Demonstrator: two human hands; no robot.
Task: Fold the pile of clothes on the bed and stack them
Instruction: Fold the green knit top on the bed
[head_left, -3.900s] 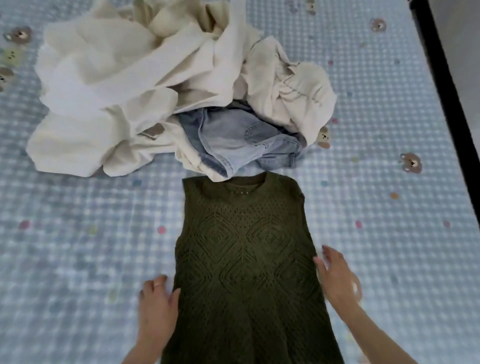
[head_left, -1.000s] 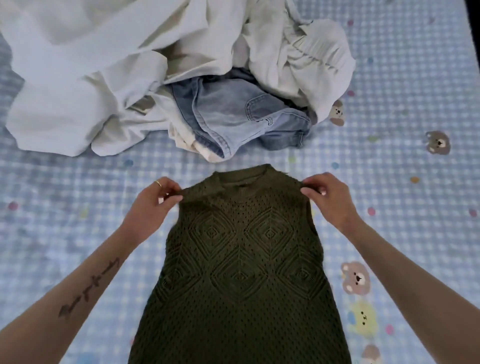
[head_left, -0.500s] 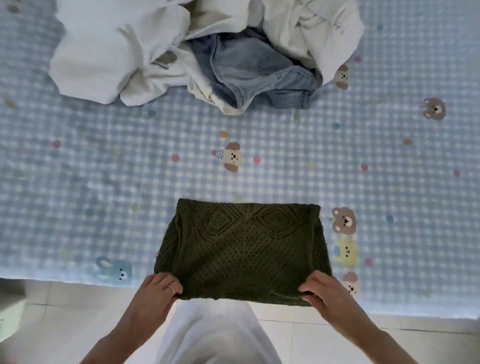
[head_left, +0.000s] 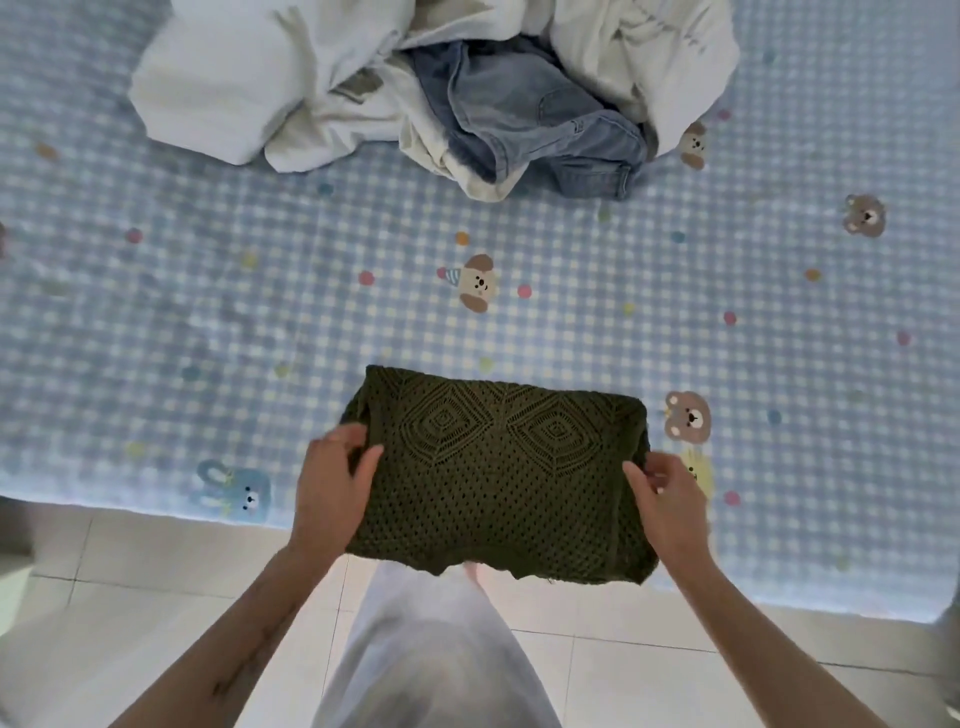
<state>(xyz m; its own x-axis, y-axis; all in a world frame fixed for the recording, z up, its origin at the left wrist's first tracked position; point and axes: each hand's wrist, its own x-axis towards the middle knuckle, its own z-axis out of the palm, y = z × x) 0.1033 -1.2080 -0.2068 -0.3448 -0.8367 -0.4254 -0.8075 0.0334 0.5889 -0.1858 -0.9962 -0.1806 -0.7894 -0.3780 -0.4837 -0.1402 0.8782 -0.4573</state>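
Lying at bed edge, folded green knit top was pinched at side edges by left hand and right hand, fingers curled round fabric.

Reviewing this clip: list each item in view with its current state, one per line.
Green knit top: folded once, near edge overhanging the bed.
Left hand: grip on the top's left edge.
Right hand: grip on its right edge.
White clothes: unfolded, heaped.
Jeans: crumpled in the heap.
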